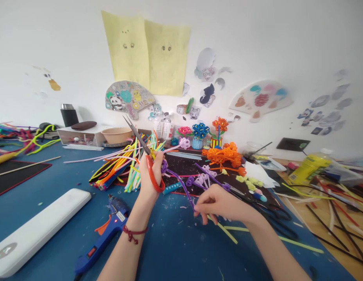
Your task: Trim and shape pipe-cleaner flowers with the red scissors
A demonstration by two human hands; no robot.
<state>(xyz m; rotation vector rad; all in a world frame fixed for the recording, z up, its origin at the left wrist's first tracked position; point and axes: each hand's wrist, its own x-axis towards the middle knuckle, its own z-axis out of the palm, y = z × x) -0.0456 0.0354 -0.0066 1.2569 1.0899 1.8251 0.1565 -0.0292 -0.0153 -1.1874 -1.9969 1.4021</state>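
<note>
Purple fuzzy stem (185, 188) is slanting between your two hands, above the middle of the tabletop (175, 253). Its curled upper end is sitting against your left hand (148, 177), which is also gripping red-handled scissors (145, 148), their blades pointing toward the far edge. Your right hand (218, 203) is pinching the stem's lower end between thumb and fingers. Yellow-green stems (228, 233) are lying just below that hand, toward the right edge. Beyond your hands, pale purple flowers (203, 180) are resting on a dark mat (177, 166), and orange flowers (228, 156) are heaping up nearer the far edge. Left of them, a multicoloured stem bundle (107, 173) is spreading out. Closer to you, a blue glue gun (102, 240) is lying beside your left forearm, while a long white case (43, 230) is occupying the near left corner. Past the right edge, a yellow bottle (310, 168) is leaning over.
</note>
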